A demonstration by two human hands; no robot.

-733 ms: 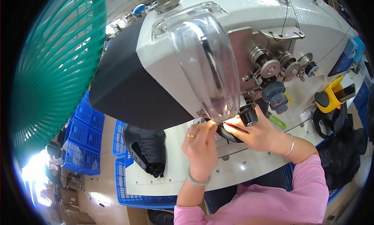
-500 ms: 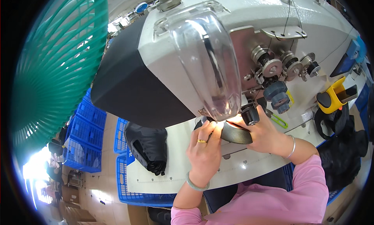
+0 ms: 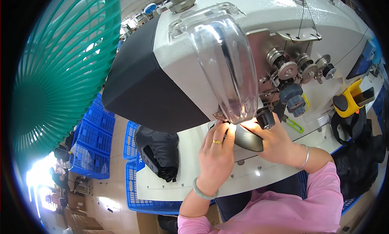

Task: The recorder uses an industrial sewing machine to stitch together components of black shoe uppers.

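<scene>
Under the lit needle area of a white sewing machine [image 3: 174,76], a curved dark grey piece with a fine mesh-like texture [image 3: 248,140] lies between my hands. My left hand [image 3: 216,159] grips its left side, fingers bunched close to the needle. Around the other side curls my right hand [image 3: 279,142], its fingertips partly hidden behind a black knob [image 3: 266,119]. A clear plastic guard [image 3: 223,59] hides the needle and the piece's far edge. On the bed to the left sits a black shoe upper [image 3: 158,153].
A green fan [image 3: 77,63] fills the far left. Green-handled snips [image 3: 293,123] and a yellow holder [image 3: 346,100] lie right of my right hand. Black shoe parts [image 3: 360,173] are piled at the right. Blue crates [image 3: 92,153] stand on the floor, left.
The whole view has shifted slightly, so everything appears a little further right. The textured piece has turned a little between my hands, its near end pointing more toward me. Both hands keep their hold.
</scene>
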